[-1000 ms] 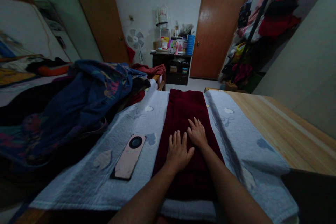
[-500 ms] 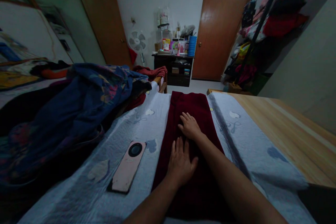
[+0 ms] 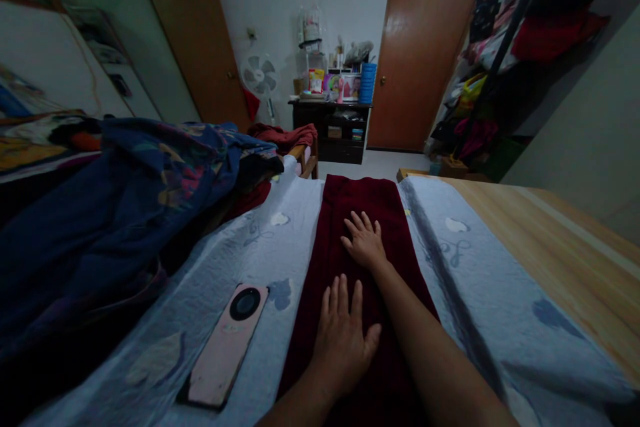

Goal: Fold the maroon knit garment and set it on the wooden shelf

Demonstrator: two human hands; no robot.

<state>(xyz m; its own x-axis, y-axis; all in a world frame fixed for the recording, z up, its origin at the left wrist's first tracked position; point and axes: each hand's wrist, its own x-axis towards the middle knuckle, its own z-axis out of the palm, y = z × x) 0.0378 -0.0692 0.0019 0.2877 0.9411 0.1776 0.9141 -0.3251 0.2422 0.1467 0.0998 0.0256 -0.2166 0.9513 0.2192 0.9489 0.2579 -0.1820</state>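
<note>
A dark red folded cloth (image 3: 335,213), perhaps a garment, lies flat in a long strip running away from me over a pale blue patterned sheet (image 3: 450,240). My left hand (image 3: 345,330) rests palm down on its nearer part, fingers stretched out and the thumb apart. Further along the strip, my right hand (image 3: 365,240) also lies flat on the cloth with its fingers spread. Neither hand grips anything. To the left of the cloth, a pink phone (image 3: 227,347) with a round black camera ring lies face down on the sheet.
A heap of clothes, with a blue floral garment (image 3: 165,173) on top, fills the left side. Bare wooden board (image 3: 545,233) shows on the right. Beyond stand a dark cabinet (image 3: 327,133), a fan (image 3: 260,73) and a wooden door (image 3: 415,47). Bags and clothes hang at right.
My view has moved slightly forward, so the phone and clothes heap appear lower and further left. Both hands remain flat on the cloth; the right hand's fingers are spread wider.
</note>
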